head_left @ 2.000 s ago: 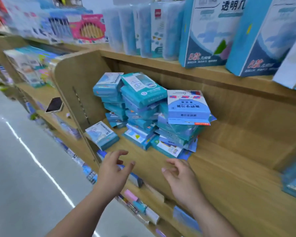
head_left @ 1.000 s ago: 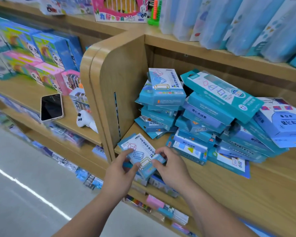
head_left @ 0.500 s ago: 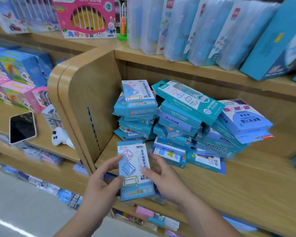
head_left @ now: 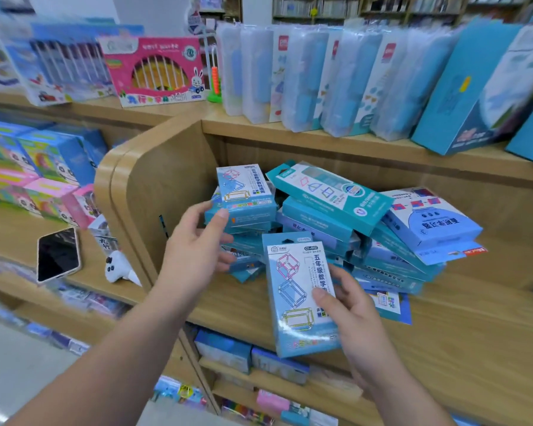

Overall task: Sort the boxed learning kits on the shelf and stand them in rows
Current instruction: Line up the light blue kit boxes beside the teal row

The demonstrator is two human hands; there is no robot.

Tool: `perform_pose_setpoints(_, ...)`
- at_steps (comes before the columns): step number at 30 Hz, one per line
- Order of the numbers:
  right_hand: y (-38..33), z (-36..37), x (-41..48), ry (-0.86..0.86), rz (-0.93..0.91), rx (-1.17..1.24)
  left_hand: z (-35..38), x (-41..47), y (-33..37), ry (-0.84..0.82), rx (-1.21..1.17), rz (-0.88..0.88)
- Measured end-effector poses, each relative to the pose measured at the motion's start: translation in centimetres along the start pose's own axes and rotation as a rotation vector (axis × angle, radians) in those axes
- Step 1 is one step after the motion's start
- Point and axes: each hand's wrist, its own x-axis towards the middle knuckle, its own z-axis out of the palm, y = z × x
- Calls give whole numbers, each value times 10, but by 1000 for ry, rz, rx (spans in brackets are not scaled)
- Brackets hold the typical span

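Note:
A messy heap of blue and teal boxed kits (head_left: 336, 216) lies flat on the wooden shelf (head_left: 443, 327). My right hand (head_left: 348, 315) holds one blue kit (head_left: 296, 290) upright in front of the heap, thumb on its face. At the heap's left end my left hand (head_left: 197, 244) grips the top kit of the left stack (head_left: 243, 195), with the thumb on that kit's front edge. A pale blue kit (head_left: 428, 219) tops the right side of the heap.
A curved wooden divider panel (head_left: 163, 179) bounds the shelf on the left. Beyond it lie a phone (head_left: 57, 253) and a small white toy (head_left: 117, 267). Plastic-wrapped packs (head_left: 305, 78) and blue boxes stand on the shelf above. More boxes fill the lower shelf (head_left: 250, 358).
I picked a loose kit off the shelf front with both hands. Now only the right hand holds it, raised upright, and the left hand has moved up to the left stack's top kit.

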Motion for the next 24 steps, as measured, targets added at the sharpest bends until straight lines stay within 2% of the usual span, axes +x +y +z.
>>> perform_pose_setpoints(8, 10, 0, -2, 6, 19, 29, 19, 42, 17, 20, 148, -78)
perform_pose_setpoints(14, 12, -3, -2, 3, 38, 15, 16, 42, 13, 16, -87, -138)
perform_pose_setpoints(20, 12, -10, -3, -34, 71, 2, -5, 8, -8, -61, -256, 16)
perform_pose_setpoints(24, 21, -26, -3, -52, 139, 0, -20, -31, -30, -108, -291, 2)
